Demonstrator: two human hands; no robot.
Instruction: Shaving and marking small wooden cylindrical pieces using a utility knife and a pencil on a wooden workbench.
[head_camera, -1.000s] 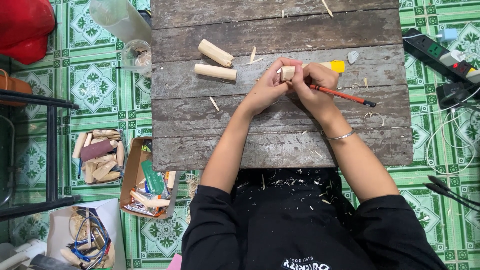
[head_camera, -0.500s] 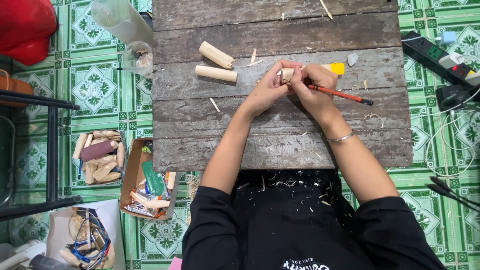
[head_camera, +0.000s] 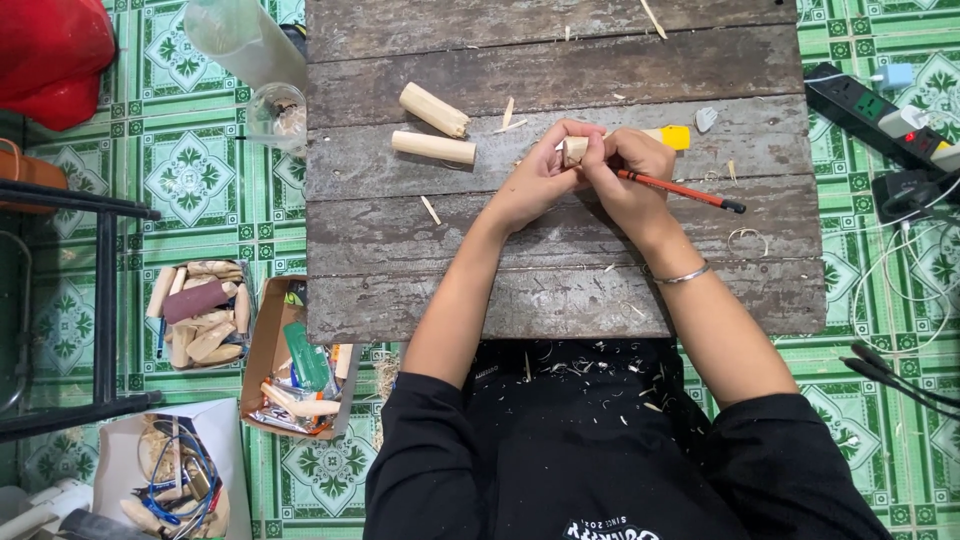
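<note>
Planks of grey weathered wood form the low table (head_camera: 560, 280), the landmark. Near its middle the left hand (head_camera: 535, 180) curls closed around a small pale wooden block (head_camera: 574, 150). Touching it, the right hand (head_camera: 630, 175) pinches an orange pencil (head_camera: 685, 191). Left of them on the table lie two pale wooden dowels (head_camera: 433, 128).

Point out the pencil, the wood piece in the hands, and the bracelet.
pencil (head_camera: 690, 190), head view, mid-shaft right of the hand.
wood piece (head_camera: 573, 150), head view, pale end showing between the fingers.
bracelet (head_camera: 682, 276), head view, band across the right wrist.
</note>
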